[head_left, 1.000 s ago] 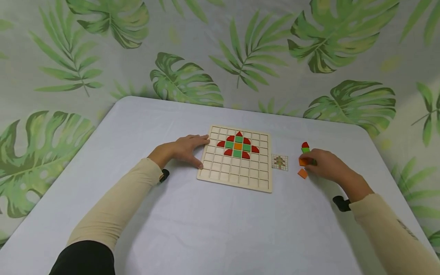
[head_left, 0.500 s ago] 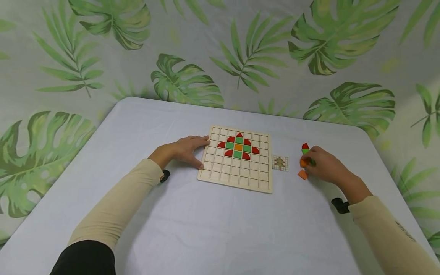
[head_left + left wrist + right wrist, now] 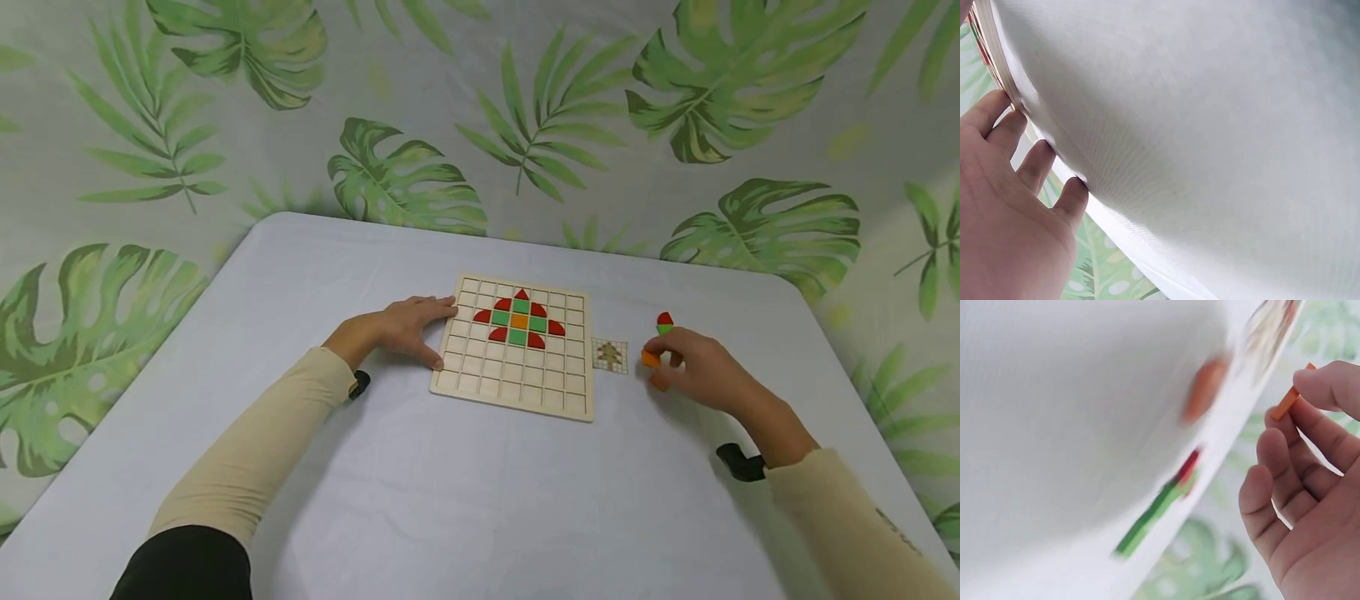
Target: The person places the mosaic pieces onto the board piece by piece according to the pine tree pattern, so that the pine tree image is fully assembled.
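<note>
My right hand (image 3: 701,367) pinches an orange square tile (image 3: 1288,403) between thumb and fingers, lifted off the table. Below that hand a second orange tile (image 3: 659,381) lies on the cloth. Just beyond my fingers are a red tile (image 3: 664,317) and a green one (image 3: 664,329); the right wrist view shows more green tile (image 3: 1154,515) beside them. My left hand (image 3: 405,325) rests against the left edge of a wooden grid board (image 3: 510,388), fingers spread. On the board, red pieces (image 3: 482,316), green squares (image 3: 517,337) and an orange square (image 3: 519,321) form a tree-like pattern.
A small picture card (image 3: 611,356) with a tree on a grid lies against the board's right side. White cloth covers the table (image 3: 480,492). Behind it hangs a leaf-printed cloth (image 3: 420,100).
My right hand has drawn slightly left and towards me, carrying the orange tile away from the red and green tiles. My left hand stays at the board's edge.
</note>
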Demonstrator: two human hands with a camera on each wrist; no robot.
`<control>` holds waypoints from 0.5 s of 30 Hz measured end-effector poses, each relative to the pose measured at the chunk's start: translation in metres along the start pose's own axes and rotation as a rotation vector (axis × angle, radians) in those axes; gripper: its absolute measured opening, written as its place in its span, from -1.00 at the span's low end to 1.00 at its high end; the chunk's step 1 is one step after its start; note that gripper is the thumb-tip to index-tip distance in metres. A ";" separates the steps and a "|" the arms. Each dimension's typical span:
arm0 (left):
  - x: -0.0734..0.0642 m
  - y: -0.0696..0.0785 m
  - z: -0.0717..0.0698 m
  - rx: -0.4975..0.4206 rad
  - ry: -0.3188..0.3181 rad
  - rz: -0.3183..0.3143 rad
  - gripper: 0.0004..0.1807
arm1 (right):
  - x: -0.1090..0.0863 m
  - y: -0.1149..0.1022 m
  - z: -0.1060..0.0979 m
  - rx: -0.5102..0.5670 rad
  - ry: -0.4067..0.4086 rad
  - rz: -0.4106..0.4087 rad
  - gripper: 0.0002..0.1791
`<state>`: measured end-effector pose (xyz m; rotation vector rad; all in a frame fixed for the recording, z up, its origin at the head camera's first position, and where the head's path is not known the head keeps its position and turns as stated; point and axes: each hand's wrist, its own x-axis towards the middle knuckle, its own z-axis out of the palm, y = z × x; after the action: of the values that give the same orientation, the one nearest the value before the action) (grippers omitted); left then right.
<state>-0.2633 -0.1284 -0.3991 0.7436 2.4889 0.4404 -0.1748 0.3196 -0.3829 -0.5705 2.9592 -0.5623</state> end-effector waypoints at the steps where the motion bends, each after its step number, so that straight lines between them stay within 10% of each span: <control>1: 0.000 0.000 0.000 0.000 0.001 -0.001 0.06 | -0.001 -0.006 0.001 -0.003 0.003 -0.030 -0.70; 15: 0.002 0.000 0.001 0.007 -0.001 0.000 0.07 | 0.009 -0.047 0.022 -0.066 -0.020 -0.082 -0.70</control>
<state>-0.2642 -0.1270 -0.4006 0.7470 2.4908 0.4317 -0.1633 0.2678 -0.3864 -0.7019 2.9563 -0.4649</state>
